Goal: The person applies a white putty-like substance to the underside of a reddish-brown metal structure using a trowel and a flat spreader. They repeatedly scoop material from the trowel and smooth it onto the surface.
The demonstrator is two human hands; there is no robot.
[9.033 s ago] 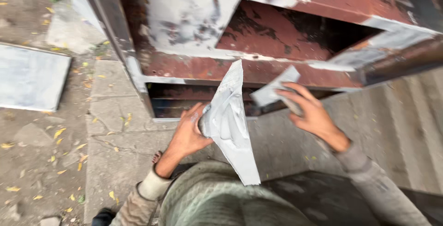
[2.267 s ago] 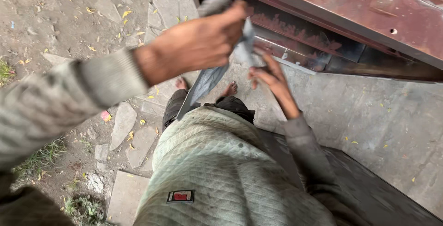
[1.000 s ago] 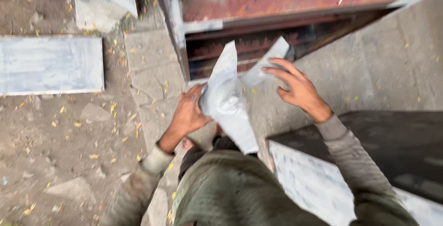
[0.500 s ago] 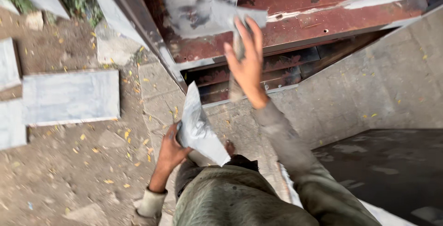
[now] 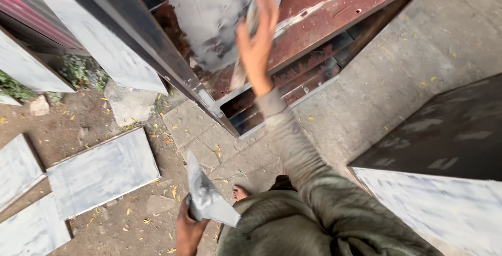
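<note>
My right hand (image 5: 256, 44) is raised against a rusty red metal cabinet panel (image 5: 334, 13) and grips a flat grey-smeared scraper (image 5: 254, 2), blurred, pressed on a grey filler patch (image 5: 209, 23). Low in the view, my left hand (image 5: 187, 230) holds a flat plate smeared with grey filler (image 5: 205, 197), tilted up on edge beside my body. The two hands are far apart. The scraper's blade edge is hard to make out.
Grey-coated flat panels (image 5: 102, 170) lie on the dirt at left. A dark panel (image 5: 444, 128) and a pale grey one (image 5: 434, 206) sit at right. My bare foot (image 5: 240, 192) stands on stone paving (image 5: 219, 146) below the cabinet's open slot (image 5: 277, 99).
My right hand has risen from beside the plate up onto the cabinet panel with the scraper. My left hand has dropped lower with the plate, and the view has tilted.
</note>
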